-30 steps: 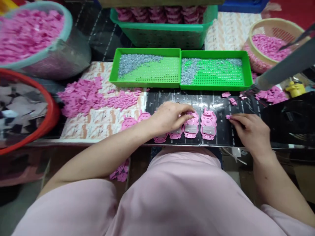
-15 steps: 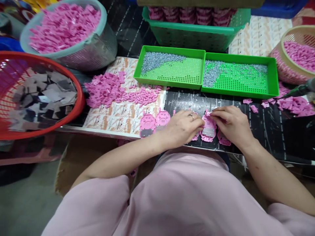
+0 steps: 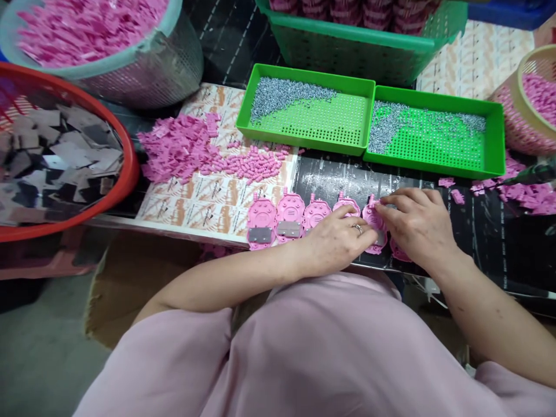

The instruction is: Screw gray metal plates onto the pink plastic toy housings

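Observation:
Several pink pig-shaped plastic shells [image 3: 289, 215] lie in a row along the front edge of the table. My left hand [image 3: 336, 243] rests on the shells near the right end of the row, fingers curled over one. My right hand [image 3: 417, 223] meets it from the right and pinches at the top of a pink shell [image 3: 373, 215] with thumb and forefinger. Another shell [image 3: 397, 252] lies partly hidden under my right palm.
Two green trays of small metal screws [image 3: 304, 107] [image 3: 434, 136] sit behind the row. Loose pink pieces [image 3: 186, 147] are heaped at left. Around them are a red basket of grey squares [image 3: 52, 156], a grey tub [image 3: 99, 35], a green crate [image 3: 360, 35] and a beige basket [image 3: 534, 98].
My right hand moved left from the bare black mat to the shell beside my left hand. The view swung, so more shells show at the left of the row.

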The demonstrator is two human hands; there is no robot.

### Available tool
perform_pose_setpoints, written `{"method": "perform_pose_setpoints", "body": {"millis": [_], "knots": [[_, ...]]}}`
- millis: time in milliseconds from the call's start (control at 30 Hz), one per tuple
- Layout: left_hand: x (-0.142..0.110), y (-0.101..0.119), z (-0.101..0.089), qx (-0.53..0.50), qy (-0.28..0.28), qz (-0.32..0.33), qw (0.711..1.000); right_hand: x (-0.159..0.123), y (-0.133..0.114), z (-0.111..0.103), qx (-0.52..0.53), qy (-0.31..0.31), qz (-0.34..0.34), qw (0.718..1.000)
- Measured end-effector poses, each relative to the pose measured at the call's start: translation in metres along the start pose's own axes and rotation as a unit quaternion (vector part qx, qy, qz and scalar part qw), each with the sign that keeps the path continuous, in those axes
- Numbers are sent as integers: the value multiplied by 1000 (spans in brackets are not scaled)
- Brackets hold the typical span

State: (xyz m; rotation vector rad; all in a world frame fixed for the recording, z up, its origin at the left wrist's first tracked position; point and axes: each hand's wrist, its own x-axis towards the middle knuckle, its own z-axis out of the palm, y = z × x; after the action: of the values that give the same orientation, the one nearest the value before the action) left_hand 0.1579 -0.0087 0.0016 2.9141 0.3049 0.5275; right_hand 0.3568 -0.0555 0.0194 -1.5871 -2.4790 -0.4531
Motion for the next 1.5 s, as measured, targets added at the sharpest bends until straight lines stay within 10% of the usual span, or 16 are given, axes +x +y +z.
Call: {"method": "perform_pose_setpoints", "body": {"millis": [300, 500, 733, 867, 1033, 1200, 1500], "knots": [[4, -2, -17, -113, 20, -80, 990, 1, -5, 4, -11, 14, 24, 1000], [-3, -11, -33, -420, 58, -306, 852, -8, -3, -7, 75, 64, 66, 993], [-9, -11, -27, -571, 63, -333, 748, 4, -31, -34, 237, 95, 24, 967], [-21, -12, -33, -462, 82, -301, 830, 12, -31, -25, 217, 107, -6, 970], [-44, -9, -32, -55, 91, -175, 979, 21, -14, 0, 139, 75, 25, 987], [-50, -2, -17, 61, 68, -56, 994, 30, -11, 16, 100, 48, -19, 994], [-44, -2, -11, 94, 30, -38, 994, 36, -27, -7, -41, -32, -81, 995]]}}
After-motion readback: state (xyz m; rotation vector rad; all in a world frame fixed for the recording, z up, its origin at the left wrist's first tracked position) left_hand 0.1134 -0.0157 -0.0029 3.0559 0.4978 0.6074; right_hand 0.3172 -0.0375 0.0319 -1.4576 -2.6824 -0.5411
